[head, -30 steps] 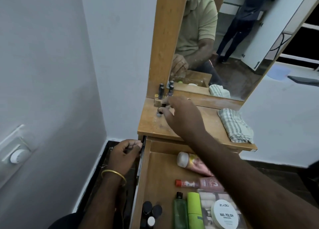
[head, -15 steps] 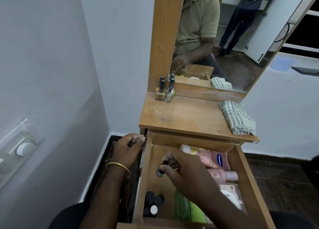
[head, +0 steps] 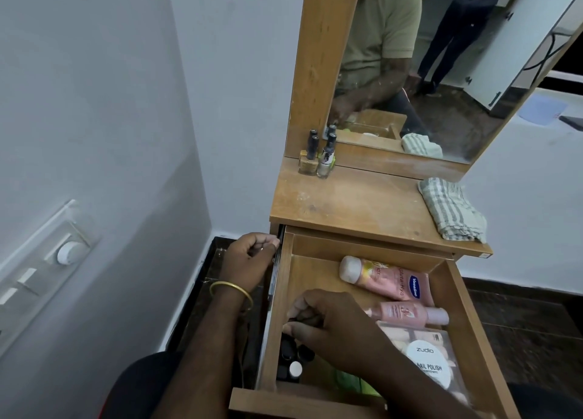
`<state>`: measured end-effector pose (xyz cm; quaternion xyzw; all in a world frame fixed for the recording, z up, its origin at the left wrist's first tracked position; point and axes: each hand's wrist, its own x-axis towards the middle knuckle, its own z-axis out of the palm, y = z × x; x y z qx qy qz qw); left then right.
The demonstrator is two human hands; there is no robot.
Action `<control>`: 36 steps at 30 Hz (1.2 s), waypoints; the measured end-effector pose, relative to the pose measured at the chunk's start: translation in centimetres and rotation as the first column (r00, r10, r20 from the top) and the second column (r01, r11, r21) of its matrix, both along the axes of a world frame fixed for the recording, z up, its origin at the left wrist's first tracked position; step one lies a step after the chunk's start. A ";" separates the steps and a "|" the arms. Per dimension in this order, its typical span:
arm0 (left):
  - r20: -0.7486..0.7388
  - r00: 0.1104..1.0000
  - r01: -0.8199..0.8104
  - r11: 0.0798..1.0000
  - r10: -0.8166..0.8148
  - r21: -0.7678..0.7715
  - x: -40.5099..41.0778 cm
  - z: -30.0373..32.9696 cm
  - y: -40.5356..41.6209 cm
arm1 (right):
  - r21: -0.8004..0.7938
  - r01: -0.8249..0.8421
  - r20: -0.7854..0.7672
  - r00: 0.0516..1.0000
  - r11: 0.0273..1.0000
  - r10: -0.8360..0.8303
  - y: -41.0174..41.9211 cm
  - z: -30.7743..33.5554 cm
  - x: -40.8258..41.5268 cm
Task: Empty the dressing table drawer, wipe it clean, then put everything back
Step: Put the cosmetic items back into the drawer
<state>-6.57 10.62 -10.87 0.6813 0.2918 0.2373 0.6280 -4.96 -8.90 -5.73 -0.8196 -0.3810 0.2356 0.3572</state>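
Head view: wooden drawer (head: 284,295) pulled out under tabletop (head: 353,204), holds Vaseline tube (head: 388,278), nail polish tub (head: 427,363). Right hand (head: 331,327) pinches small dark bottle (head: 295,319); left hand (head: 249,257) curled gripping drawer's left side.

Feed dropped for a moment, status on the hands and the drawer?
Left hand grips the drawer's left edge. Right hand pinching a small dark bottle inside. Drawer open, holding bottles. Nothing in the way.
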 end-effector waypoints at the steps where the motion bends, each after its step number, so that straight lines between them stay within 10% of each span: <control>1: -0.002 1.000 0.004 1.000 -0.004 0.003 0.0 0.0 0.0 | 0.000 -0.005 -0.017 1.000 1.000 0.005 0.0 0.0 0.0; 13: -0.012 1.000 0.015 1.000 -0.015 -0.018 0.3 -0.4 0.3 | 0.142 0.130 0.166 0.974 0.981 -0.153 1.1 4.6 3.3; 18: -0.006 1.000 0.011 0.999 -0.012 -0.032 0.4 -0.8 0.4 | 0.257 0.316 0.421 0.814 0.913 -0.400 4.0 7.6 10.3; 24: 0.010 1.000 -0.001 0.999 0.002 -0.045 0.4 -1.2 0.6 | 0.044 0.350 0.724 0.635 0.936 -0.272 6.9 7.2 14.5; 36: 0.031 0.999 -0.007 0.999 0.008 -0.044 0.7 -1.1 0.2 | 0.120 0.350 0.716 0.618 0.929 -0.326 7.4 6.4 15.5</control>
